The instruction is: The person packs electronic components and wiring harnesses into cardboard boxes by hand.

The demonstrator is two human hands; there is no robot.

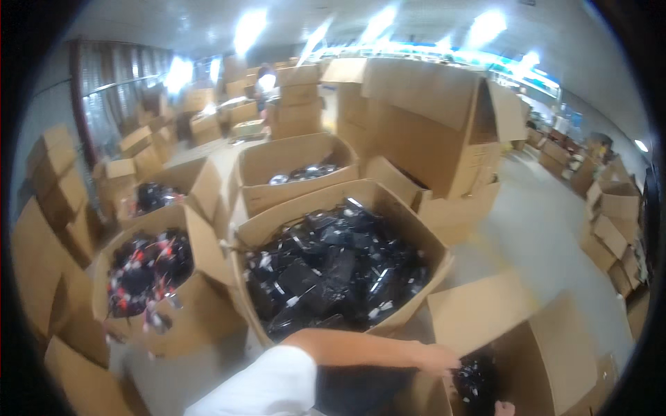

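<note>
Both hands work at the lower right. From the lower edge a bare forearm with a white sleeve reaches across to the right; its hand rests on the rim of an open cardboard box, fingers curled downward over the edge, and I cannot tell whether it grips anything. A second hand shows only as a sliver at the bottom edge, inside that box; how far it is open cannot be told. Just beside both hands, inside the box, lies a dark heap of black bagged items, partly hidden by the box wall.

Directly ahead stands a large open carton filled with many black plastic-wrapped packs, too many and too tangled to count. Behind it is another open carton with a few dark packs at its bottom. To the left, two more open cartons hold goods: one with black-and-red pieces, one behind it with dark items. Tall stacked boxes rise behind on the right. Grey floor stretches rightward, lined with further boxes.
</note>
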